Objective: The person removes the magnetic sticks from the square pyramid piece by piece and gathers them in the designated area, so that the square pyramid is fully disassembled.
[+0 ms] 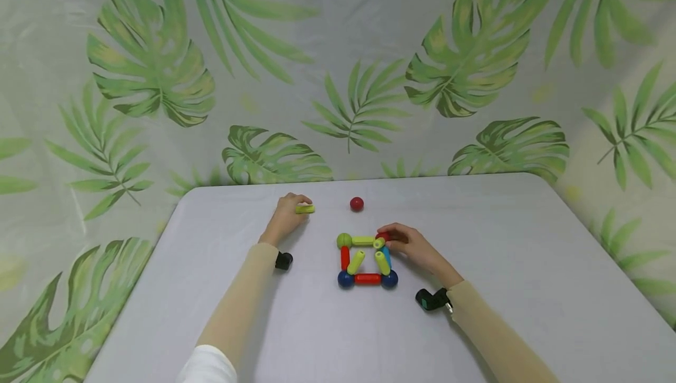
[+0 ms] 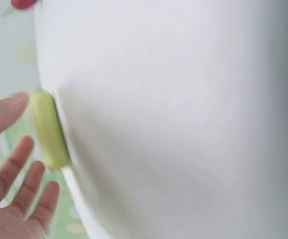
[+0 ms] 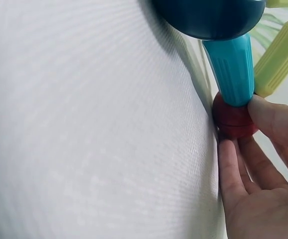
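On the table is a square of magnetic balls and rods. Its corners are a green ball (image 1: 344, 240), a red ball (image 1: 382, 236) and two navy balls, one of them (image 1: 345, 279) at the near left. Red rods (image 1: 367, 279), a blue rod (image 3: 232, 69) and a yellow-green rod (image 1: 362, 241) join them. Further yellow-green rods (image 1: 356, 261) stick up from the corners. My right hand (image 1: 414, 247) pinches the red corner ball between thumb and fingers. Farther left, my left hand (image 1: 287, 213) is beside a loose yellow-green rod (image 2: 49, 130), fingers spread, thumb close to its end.
A loose red ball (image 1: 357, 204) lies behind the square, near the far side of the white table (image 1: 502, 242). Behind the table hangs a leaf-patterned cloth (image 1: 359, 31). Dark wrist cameras (image 1: 432, 299) are strapped under both wrists.
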A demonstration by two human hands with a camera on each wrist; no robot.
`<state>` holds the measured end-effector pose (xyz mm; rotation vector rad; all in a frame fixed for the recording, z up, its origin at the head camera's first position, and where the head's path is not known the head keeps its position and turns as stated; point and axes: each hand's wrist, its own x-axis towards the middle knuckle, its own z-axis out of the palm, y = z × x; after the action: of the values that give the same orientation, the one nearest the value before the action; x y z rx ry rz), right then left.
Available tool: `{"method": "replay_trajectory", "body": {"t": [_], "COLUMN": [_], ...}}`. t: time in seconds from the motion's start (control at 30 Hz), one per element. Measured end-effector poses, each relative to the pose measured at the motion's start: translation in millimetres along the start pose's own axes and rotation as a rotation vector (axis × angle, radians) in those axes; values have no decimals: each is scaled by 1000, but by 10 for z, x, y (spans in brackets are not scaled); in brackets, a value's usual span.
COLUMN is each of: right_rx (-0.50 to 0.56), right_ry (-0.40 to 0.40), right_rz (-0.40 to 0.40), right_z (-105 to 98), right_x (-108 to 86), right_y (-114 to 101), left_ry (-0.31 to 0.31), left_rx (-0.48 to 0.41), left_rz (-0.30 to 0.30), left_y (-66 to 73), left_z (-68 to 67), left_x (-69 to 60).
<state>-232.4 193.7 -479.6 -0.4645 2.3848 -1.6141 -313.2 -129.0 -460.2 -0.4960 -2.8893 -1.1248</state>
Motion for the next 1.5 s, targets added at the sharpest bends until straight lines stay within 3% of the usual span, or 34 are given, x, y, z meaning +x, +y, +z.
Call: {"method": "replay_trajectory", "body": {"t": [0.1, 0.2, 0.27, 0.3, 0.37, 0.47, 0.63, 0.87, 1.0, 1.13, 1.2, 1.3, 1.5], "right_rx": [-10, -9, -19, -21, -20, -13, -11, -16, -3, -5, -7, -3, 6], "right_ry": [3, 3, 2, 4, 4, 2, -10, 11, 7, 16, 19, 18, 12], "right_rz": [8, 18, 18, 18, 5, -9, -10, -5, 13, 28, 23, 19, 9], "right_z": [7, 10, 4, 0, -5, -5, -9, -13, -6, -3, -4, -4, 11], "right_x": [-5, -6, -3, -1, 0, 6, 10, 14, 27, 25, 17, 9, 16], "right_y": [5, 11, 20, 23, 27, 32, 26, 26, 36, 28, 24, 21, 40], "left_ry": [-37, -218, -324, -349, -343, -271, -213, -181, -79, 77, 113, 94, 65], "left_rx": [-140, -263, -264, -238, -172, -56, 14, -78, -103, -5, 63, 139, 210], "left_rz": [136, 246, 277, 289, 319, 367, 407, 387, 360, 235, 142, 52, -18], "left_y": [215, 481, 627, 689, 764, 827, 852, 837, 734, 477, 334, 169, 39], "left_z": [87, 214, 316, 363, 459, 553, 600, 590, 455, 254, 170, 86, 19], "left_x": [-202, -455, -601, -662, -741, -804, -841, -815, -713, -485, -367, -215, -49]}}
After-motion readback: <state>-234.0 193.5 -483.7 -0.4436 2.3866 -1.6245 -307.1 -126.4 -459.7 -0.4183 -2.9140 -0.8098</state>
